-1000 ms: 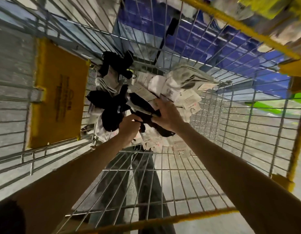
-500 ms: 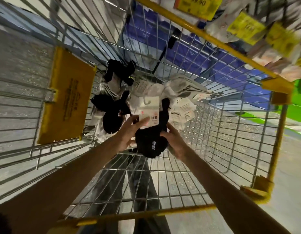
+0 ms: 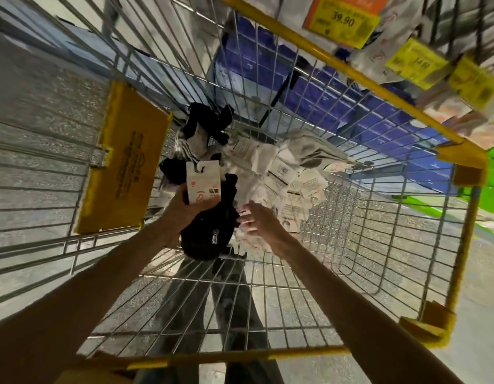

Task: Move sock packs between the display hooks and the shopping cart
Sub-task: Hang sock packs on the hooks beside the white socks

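Observation:
I look down into a wire shopping cart (image 3: 351,206) with yellow rims. My left hand (image 3: 182,209) grips a black sock pack (image 3: 212,231) by its white card header, lifted a little above the cart's pile. My right hand (image 3: 261,221) hovers just right of that pack with fingers spread and holds nothing. Behind the hands lies a heap of white sock packs (image 3: 290,173) with paper tags. More black sock packs (image 3: 207,126) lie at the far end of the cart.
A yellow plastic flap (image 3: 126,173) hangs on the cart's left wall. Display packs with yellow price tags (image 3: 415,62) hang at the upper right, above the cart rim. Blue boxes (image 3: 337,101) show through the far wire wall.
The black pack has been lifted out of the pile and shifted left in my left hand. My right hand has let go of it and opened. The view has tilted up toward the display.

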